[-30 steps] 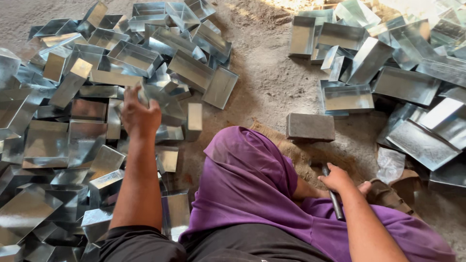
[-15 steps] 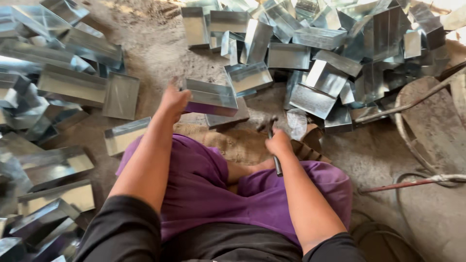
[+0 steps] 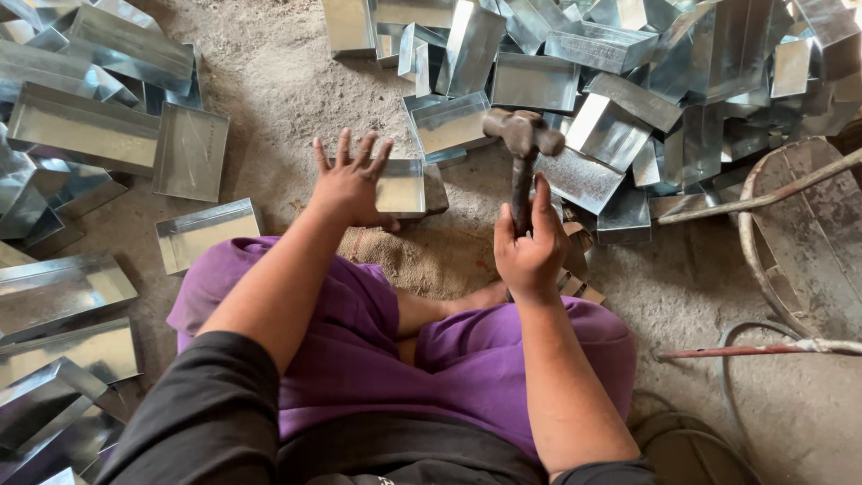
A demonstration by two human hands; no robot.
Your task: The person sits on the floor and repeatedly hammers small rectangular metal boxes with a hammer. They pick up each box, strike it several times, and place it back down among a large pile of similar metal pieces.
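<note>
- So the right hand (image 3: 530, 256) is wrapped tight around the dark handle of a rusty metal hammer (image 3: 523, 153), fingers closed all the way, thumb lying up along the shaft.
- Hammer's long axis runs pretty much straight away from the person, head at the far end, well above the fist. The head sits crosswise, left to right.
- Left hand (image 3: 348, 184) is wide open, fingers spread, gripping nothing. The palm hovers over or presses on the near left edge of a small shiny galvanized sheet-metal tray (image 3: 400, 186); can't tell if it actually touches.
- That tray lies flat on the dirt floor (image 3: 269, 81), just left of the hammer shaft, long side across.
- Beyond the hammer head, a heap of similar trays (image 3: 628, 63).
</note>
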